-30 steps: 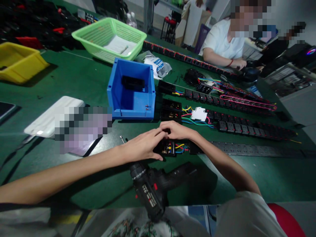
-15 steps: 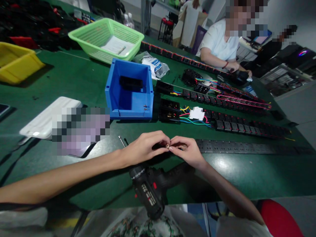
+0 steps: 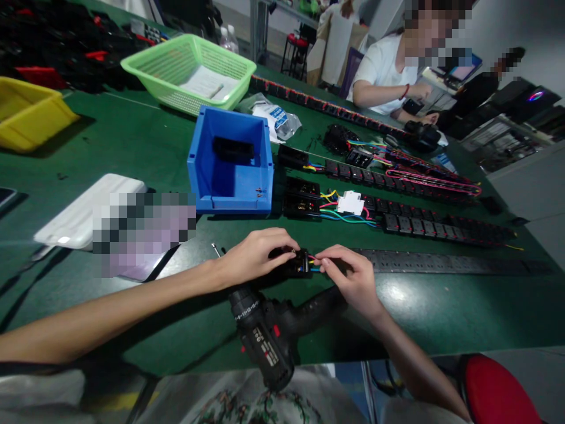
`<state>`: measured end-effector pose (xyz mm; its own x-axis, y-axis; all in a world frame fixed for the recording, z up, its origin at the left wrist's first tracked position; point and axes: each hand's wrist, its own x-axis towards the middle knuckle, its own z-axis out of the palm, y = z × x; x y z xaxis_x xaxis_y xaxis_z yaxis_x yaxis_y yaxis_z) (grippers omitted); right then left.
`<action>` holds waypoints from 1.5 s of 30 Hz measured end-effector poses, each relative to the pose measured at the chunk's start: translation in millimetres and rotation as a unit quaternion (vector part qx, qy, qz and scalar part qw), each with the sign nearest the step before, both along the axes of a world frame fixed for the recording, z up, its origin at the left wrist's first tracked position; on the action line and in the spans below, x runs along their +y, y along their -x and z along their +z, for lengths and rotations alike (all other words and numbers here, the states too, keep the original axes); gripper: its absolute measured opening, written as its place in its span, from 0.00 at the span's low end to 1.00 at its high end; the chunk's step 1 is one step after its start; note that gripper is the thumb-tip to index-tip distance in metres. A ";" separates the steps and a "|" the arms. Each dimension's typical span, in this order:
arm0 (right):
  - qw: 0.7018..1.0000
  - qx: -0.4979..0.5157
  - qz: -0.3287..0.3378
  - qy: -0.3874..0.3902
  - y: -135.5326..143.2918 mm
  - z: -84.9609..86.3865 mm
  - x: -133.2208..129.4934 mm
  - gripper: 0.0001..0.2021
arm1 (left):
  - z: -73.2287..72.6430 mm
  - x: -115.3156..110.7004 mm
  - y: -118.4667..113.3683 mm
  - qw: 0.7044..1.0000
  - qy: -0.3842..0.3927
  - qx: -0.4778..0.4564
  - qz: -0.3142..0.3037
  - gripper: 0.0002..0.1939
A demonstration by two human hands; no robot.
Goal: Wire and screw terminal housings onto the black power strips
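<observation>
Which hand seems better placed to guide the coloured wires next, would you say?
Right hand, probably: its fingertips are at the wires, while the left hand is at the black box.

The near side of the black box point(image 3: 302, 262) is blocked by the drill point(image 3: 265, 338); the far side, past a narrow gap, is bounded by the blue bin point(image 3: 233, 203) and wired strips point(image 3: 412, 226). Room is left on the bench point(image 3: 477, 309) right of the right hand point(image 3: 353, 277), before the long black strip point(image 3: 410, 261).

Left fingers point(image 3: 285, 238): at black box point(image 3: 303, 262) | right fingers point(image 3: 338, 253): at wires point(image 3: 315, 270) | (drill point(image 3: 265, 338) near)
</observation>
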<state>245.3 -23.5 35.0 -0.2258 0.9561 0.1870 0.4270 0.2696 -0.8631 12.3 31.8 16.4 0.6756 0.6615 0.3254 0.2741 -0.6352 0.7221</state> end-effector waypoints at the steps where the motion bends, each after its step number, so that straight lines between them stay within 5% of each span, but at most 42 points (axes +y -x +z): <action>1: 0.999 -0.032 0.011 -0.020 -1.0 -2.0 -0.3 0.06 | -1.4 1.7 0.4 1.000 -0.012 0.009 -0.004 0.10; 9: 0.982 -0.171 0.045 -0.065 -15.3 -32.2 11.8 0.07 | -8.6 7.2 1.4 0.997 -0.044 0.066 -0.025 0.11; 19: 0.954 -0.266 0.110 -0.082 -20.9 -28.3 18.1 0.04 | -10.1 10.1 -0.1 0.998 -0.009 0.046 -0.041 0.10; 45: 0.962 -0.235 0.101 -0.093 -25.1 -26.6 6.9 0.06 | -17.2 10.8 -20.6 0.999 -0.013 0.017 -0.035 0.11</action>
<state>270.3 -16.7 8.4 -0.5051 0.8437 0.1818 0.6808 0.5189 -0.5169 32.8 42.6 -0.8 0.7312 0.6039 0.3172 0.2524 -0.6715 0.6967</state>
